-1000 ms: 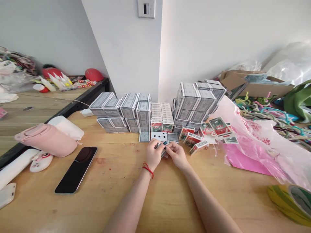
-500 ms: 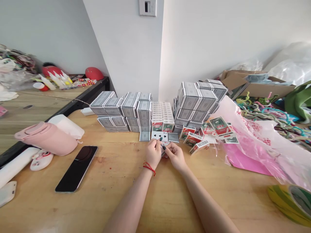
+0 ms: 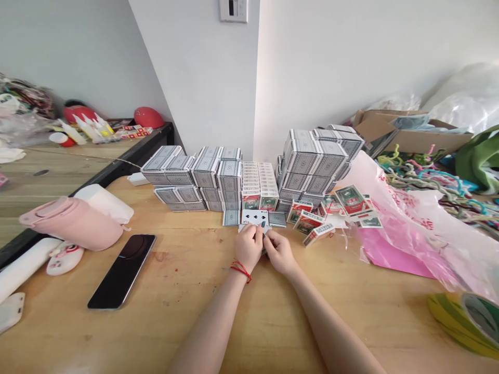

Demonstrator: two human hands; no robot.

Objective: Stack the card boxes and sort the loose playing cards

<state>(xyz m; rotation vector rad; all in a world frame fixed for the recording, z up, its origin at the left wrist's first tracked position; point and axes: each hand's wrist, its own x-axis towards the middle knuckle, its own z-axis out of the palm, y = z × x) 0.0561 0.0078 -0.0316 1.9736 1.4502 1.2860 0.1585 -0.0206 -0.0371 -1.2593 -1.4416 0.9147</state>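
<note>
My left hand (image 3: 249, 246), with a red string at the wrist, is closed in a pinch at the middle of the table. My right hand (image 3: 279, 251) is closed right beside it, the fingertips meeting. Between them they grip playing cards (image 3: 266, 228), mostly covered by the fingers. Just beyond lies a face-up spade card (image 3: 255, 216), flanked by a face-down card (image 3: 231, 218) on the left and another face-down card (image 3: 277, 219) on the right. Behind these stands a block of boxed card packs (image 3: 260, 182) with red and green fronts.
Stacked grey-patterned card blocks rise at left (image 3: 171, 176) and right (image 3: 312, 161). Loose card boxes (image 3: 307, 222) lie near a pink plastic bag (image 3: 405, 228). A black phone (image 3: 122, 271), pink bottle (image 3: 76, 221) and tape roll (image 3: 448, 317) sit nearer the sides.
The red-marked card seen at my fingertips is now mostly hidden. My left thumb has shifted slightly right, and my hands are closer together. The view has shifted a little.
</note>
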